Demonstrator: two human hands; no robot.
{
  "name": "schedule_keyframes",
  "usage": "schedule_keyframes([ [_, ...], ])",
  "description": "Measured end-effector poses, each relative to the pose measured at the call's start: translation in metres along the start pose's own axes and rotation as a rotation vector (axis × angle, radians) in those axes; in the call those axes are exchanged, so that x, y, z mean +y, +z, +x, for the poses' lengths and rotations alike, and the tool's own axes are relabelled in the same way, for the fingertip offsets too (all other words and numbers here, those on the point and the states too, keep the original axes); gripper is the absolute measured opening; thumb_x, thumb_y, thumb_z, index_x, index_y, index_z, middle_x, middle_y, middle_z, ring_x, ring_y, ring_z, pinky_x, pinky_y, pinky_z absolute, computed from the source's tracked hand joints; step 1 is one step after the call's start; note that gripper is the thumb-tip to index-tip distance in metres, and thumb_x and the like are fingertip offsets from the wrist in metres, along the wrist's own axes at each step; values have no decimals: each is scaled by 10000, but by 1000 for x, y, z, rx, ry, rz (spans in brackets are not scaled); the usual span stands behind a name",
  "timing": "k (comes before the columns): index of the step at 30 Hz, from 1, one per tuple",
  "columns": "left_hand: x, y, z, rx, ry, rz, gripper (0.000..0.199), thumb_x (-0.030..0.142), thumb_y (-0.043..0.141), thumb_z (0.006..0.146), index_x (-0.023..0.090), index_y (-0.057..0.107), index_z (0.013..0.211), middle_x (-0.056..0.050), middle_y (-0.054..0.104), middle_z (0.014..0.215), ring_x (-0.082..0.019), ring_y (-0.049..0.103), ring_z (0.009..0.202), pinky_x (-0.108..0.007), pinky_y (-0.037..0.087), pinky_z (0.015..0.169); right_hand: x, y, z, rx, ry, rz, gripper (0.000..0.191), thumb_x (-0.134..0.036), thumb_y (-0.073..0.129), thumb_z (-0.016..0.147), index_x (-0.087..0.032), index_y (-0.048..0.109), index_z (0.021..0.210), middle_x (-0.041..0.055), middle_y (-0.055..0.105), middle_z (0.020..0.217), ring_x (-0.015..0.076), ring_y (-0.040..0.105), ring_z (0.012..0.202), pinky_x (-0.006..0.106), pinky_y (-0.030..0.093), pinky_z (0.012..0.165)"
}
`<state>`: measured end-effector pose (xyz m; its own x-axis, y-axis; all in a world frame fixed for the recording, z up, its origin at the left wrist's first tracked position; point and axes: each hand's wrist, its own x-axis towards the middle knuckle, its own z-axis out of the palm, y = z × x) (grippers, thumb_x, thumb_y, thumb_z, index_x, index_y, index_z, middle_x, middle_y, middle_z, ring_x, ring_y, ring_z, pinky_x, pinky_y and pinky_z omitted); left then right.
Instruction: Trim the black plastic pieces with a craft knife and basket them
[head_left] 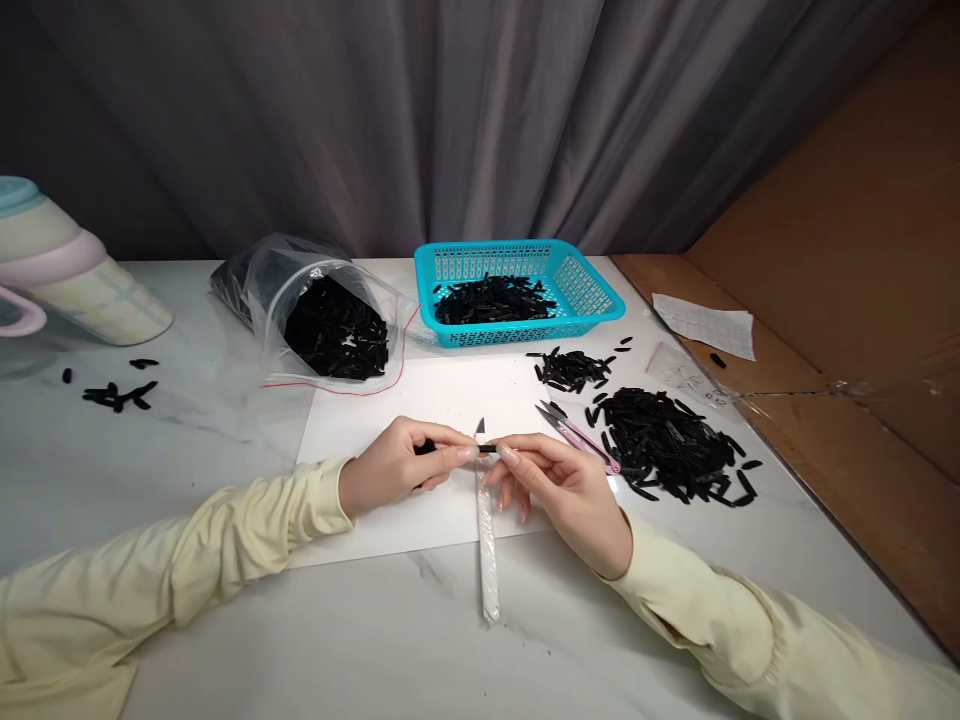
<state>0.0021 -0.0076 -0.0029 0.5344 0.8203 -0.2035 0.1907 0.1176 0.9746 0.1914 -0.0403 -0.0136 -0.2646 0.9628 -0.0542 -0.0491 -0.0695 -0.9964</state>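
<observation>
Between both hands is one small, thin black piece (488, 448), pinched at its ends by fingertips. My left hand (401, 458) is closed on its left end, and something black also shows between thumb and fingers of that hand. My right hand (559, 480) pinches the other end with thumb and index finger, the remaining fingers curled below. Under the hands lies a knife (487, 570) with a white wrapped handle, its dark pointed tip facing away from me. It rests across a white sheet of paper (360, 530). Pink-handled thread snips (577, 438) lie right of the hands.
A blue basket (517, 333) and an open clear bag (259, 320) hold black pieces. A large pile (667, 445), a smaller pile (571, 370) and a few scattered pieces (120, 397) lie on the table. A tumbler (75, 270) leans at left; cardboard (840, 250) stands at right.
</observation>
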Motion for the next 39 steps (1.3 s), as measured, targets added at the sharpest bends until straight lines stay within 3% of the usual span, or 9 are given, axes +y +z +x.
schedule_keyframes([
  [18,-2,-2,1,-21,-4,-23,352,392,536,801,68,670,838,74,372,402,-42,287,385,-200,210,396,0,-1,1,-41,78,6,260,-370,619,789,-145,618,918,77,694,767,123,609,538,199,433,412],
  [39,-6,-3,2,-10,18,-78,308,317,589,781,71,693,933,77,377,410,-45,316,395,-200,237,403,-1,-1,-1,0,4,-83,231,-327,607,800,-139,608,935,61,689,720,120,602,520,215,409,404],
])
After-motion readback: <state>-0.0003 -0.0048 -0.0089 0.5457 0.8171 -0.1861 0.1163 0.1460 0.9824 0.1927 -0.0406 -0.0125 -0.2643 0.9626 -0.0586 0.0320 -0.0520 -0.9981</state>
